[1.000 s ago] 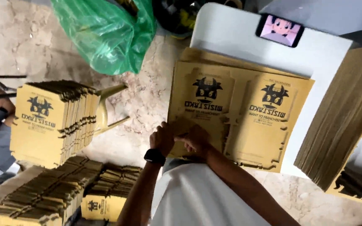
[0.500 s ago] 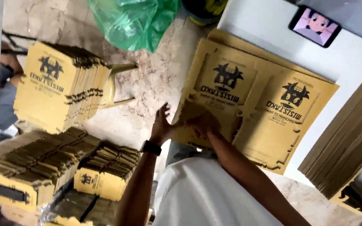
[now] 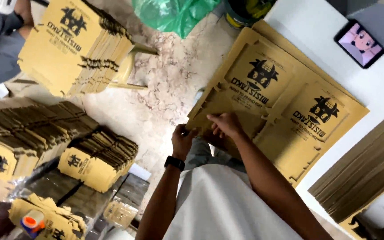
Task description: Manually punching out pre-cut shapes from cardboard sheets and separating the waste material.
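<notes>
View from above of a person in a white shirt working at a white table (image 3: 378,84). A flat, die-cut tan cardboard box blank (image 3: 272,106), printed with two black cartoon-animal marks, lies on the table with its near corner overhanging the edge toward the person. The left hand (image 3: 182,141), a black watch (image 3: 174,162) at its wrist, is curled shut on the blank's near corner from below. The right hand (image 3: 226,125) rests on top of the same corner, fingers bent and pressing on a flap; whether it pinches the flap or only presses is hard to tell. More blanks lie beneath the top one. A phone (image 3: 359,43) showing a cartoon sits at the table's far side, and a tall stack of brown sheets (image 3: 365,173) stands to the right. On the left, folded boxes are piled on a stool (image 3: 74,44) and in rows on the floor (image 3: 41,133); a green plastic bag (image 3: 174,13) lies on the marbled floor. Risks, as a judgement: with the blank overhanging, a pull at the corner could slide the whole pile off the table, and a bend away from the scored line could tear or crease the flap.
</notes>
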